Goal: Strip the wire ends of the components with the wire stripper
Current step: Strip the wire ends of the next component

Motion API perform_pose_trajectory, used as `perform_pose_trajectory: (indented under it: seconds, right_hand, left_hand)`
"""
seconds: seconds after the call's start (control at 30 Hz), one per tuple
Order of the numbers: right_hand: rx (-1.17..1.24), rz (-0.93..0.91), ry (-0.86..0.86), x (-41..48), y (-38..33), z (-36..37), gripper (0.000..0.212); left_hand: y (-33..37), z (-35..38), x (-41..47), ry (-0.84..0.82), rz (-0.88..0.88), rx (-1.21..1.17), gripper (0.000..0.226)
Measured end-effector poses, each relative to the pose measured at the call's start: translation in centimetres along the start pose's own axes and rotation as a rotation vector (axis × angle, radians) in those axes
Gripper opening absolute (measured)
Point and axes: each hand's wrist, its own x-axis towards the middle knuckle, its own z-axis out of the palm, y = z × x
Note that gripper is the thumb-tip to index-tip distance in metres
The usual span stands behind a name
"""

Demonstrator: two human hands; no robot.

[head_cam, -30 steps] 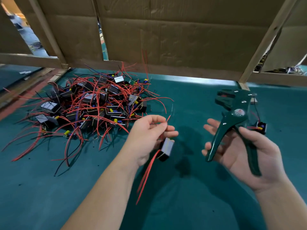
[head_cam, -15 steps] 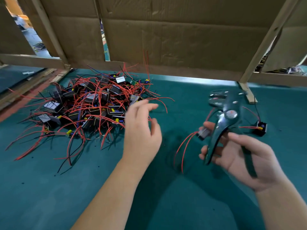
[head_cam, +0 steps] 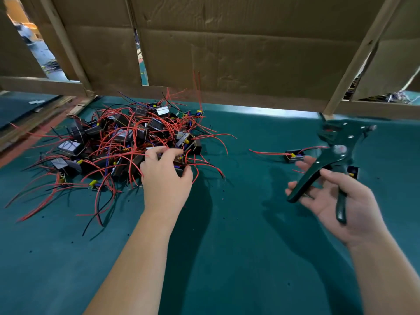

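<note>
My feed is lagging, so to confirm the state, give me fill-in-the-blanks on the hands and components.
The right hand holds the ___. The left hand is at the ___ of components. One component lies on bare mat; its wires are ___.
Missing: stripper; pile; red.

On the table [head_cam: 238, 246], the pile of parts [head_cam: 127, 146] sits left with the left hand [head_cam: 166, 178] on its near edge, one part [head_cam: 294, 155] lies right of it, beside the wire stripper [head_cam: 334, 160] in the right hand [head_cam: 347, 205].
</note>
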Motion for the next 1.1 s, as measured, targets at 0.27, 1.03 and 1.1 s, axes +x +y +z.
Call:
perform_pose_trajectory:
  seconds: [0.27,1.03,1.1]
  right_hand:
    - [0.098,0.121,-0.095,3.1,0.8,3.8,0.034]
    - [-0.021,0.111,0.198,2.5,-1.5,2.1,0.009]
    - [0.089,0.141,0.017,0.6,-0.9,2.6,0.026]
  left_hand:
    - [0.4,0.3,0.0,0.095,0.181,-0.385,0.041]
    - [1.9,0.5,-0.6,-0.027,-0.075,-1.144,0.032]
    - [2.0,0.4,-0.5,-0.056,-0.089,-1.161,0.031]
